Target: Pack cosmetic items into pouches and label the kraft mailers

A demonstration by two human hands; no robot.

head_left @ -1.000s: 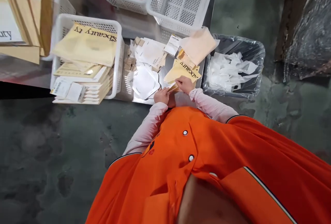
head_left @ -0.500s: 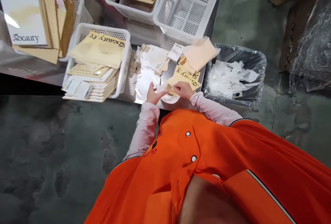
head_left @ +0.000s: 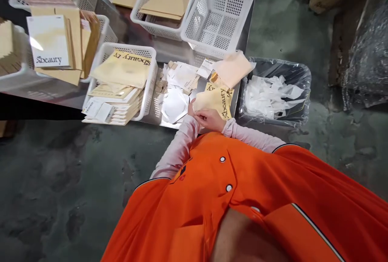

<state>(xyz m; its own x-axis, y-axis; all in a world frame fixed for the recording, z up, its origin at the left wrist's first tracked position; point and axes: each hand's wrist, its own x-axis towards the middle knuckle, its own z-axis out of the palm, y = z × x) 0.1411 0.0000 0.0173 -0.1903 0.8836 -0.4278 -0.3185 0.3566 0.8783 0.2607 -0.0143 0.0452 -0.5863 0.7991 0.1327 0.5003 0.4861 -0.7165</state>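
Closeness to the body seems to explain where the hands work, low over the near edge of the metal bench (head_left: 169, 52), with both forearms drawn in. The left hand (head_left: 191, 108) and the right hand (head_left: 212, 119) come together, the right one's fingers lying across the left; perhaps one steadies the other. A pale yellow packet lettered "beauty" (head_left: 209, 99) lies right beside them, its plain end against the left hand, but whether either hand is clamped on it I cannot tell, since the fingers hide the contact. White sheets (head_left: 175, 105) sit just left of the left hand, probably so that it can get to them without a long stretch. Beyond the packet, a pink sheet (head_left: 232, 70) lies next to a white barcode card (head_left: 206, 68), both apparently set back so as not to crowd the hands. White scraps (head_left: 266, 94) fill part of a plastic-lined bin (head_left: 308, 80) next to the bench on the right, likely placed there for a short toss. At left, a perforated basket (head_left: 153, 76) holds flat envelopes (head_left: 130, 106) in a staggered stack, whose offset edges may make single ones easier to pick out.
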